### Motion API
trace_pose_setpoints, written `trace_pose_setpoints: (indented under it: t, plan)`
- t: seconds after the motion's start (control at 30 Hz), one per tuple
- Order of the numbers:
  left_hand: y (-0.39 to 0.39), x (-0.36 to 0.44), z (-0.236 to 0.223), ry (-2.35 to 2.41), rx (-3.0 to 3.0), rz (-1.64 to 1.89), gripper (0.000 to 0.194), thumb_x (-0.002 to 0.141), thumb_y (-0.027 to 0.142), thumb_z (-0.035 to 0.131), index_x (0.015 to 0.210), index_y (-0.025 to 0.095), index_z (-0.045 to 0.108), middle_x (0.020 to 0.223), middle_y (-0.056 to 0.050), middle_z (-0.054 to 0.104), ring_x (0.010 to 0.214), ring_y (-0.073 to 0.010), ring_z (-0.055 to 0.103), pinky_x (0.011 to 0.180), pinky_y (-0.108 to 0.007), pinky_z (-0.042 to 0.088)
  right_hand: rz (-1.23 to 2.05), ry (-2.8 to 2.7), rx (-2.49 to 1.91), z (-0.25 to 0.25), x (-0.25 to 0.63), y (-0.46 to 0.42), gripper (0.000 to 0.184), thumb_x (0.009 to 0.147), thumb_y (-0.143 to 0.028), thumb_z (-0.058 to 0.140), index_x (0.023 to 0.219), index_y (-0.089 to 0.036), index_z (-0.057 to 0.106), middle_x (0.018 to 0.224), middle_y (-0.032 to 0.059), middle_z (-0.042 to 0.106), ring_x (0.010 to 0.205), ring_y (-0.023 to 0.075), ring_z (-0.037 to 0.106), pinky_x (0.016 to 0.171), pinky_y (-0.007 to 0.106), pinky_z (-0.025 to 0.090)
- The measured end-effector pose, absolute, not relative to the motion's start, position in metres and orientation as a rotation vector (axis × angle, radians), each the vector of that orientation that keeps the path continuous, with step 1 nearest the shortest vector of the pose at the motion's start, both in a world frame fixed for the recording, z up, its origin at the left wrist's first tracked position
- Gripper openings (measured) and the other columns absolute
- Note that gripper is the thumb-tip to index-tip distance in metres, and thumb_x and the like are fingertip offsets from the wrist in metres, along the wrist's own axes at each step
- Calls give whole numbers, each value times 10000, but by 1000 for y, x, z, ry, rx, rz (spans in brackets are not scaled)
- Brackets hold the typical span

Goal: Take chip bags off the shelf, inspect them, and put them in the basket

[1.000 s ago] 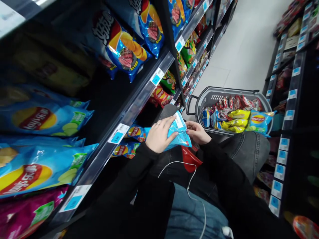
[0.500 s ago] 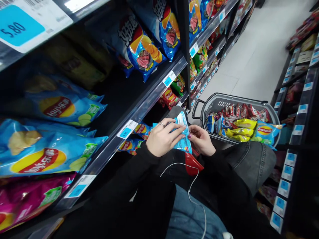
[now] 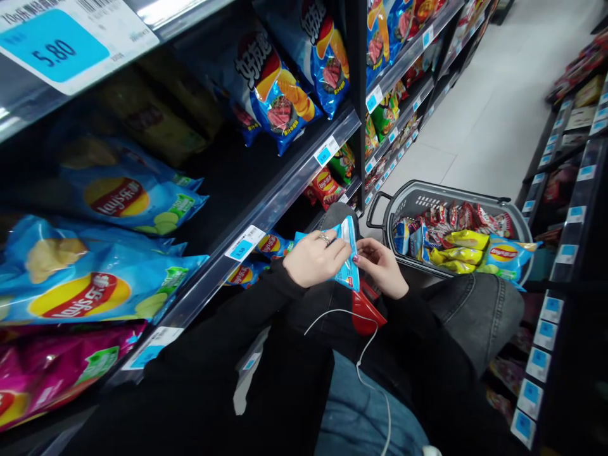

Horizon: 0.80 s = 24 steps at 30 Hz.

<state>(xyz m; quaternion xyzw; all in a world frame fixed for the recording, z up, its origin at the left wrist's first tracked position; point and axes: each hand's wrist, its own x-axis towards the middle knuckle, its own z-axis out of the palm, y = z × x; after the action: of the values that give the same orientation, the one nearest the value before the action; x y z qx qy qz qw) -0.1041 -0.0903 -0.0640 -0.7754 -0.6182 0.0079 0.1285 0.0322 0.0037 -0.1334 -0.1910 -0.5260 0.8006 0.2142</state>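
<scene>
In the head view, a small light-blue bag of chips (image 3: 350, 273) is between my two hands, above my lap. My left hand (image 3: 316, 258) lies over the bag from the left with its fingers curled on it, hiding much of its face. A ring shows on one finger. My right hand (image 3: 384, 269) pinches the bag's right edge between thumb and fingers. Just below the bag rests a red object (image 3: 367, 315) that I cannot identify, with a white cable (image 3: 363, 358) running across it.
A grey shopping basket (image 3: 403, 190) with snack packs stands on the floor to the right. Shelving on the left holds blue chip bags (image 3: 95, 294), magenta bags (image 3: 52, 373) and other blue snack bags (image 3: 280, 104). A low price-tagged rack (image 3: 546, 342) lines the right side.
The fingers of my left hand have curled in further over the chip bag, which has tilted slightly. My right hand keeps its pinch at the edge. The view has shifted a little.
</scene>
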Motion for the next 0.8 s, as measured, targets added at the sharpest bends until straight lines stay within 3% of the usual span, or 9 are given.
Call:
trace_pose_setpoints:
  t: [0.33,0.5,0.67,0.8]
  plan:
    - [-81,-109,-74,-1977,-2222,163,229,895,160,382,811,150,594,758,-82,599,801,-216,511,629,-336,333,1860,-1968,-652,-144,31,2,179,813,-331,496,694,-201,470,627,-31,443,594,115,399,576,254,333]
    - [-75,-119,-81,-2210,-2205,78,200,895,272,429,845,174,596,818,-55,613,817,-212,492,688,-349,324,1716,-2080,-501,-147,29,7,144,823,-297,467,715,-202,466,667,-21,458,620,121,420,592,255,334]
    - [-67,-106,-98,-2236,-2150,29,234,902,276,408,838,151,594,801,-75,609,844,-237,504,735,-390,331,1650,-1939,-734,-153,26,8,163,782,-331,551,889,-215,510,710,-16,550,625,132,497,616,263,381]
    - [-68,-104,-104,-2275,-2136,-56,250,897,311,426,858,143,608,826,-88,610,871,-240,520,759,-388,377,1673,-1870,-738,-169,23,11,161,807,-364,516,788,-206,541,735,7,577,695,150,526,677,279,403]
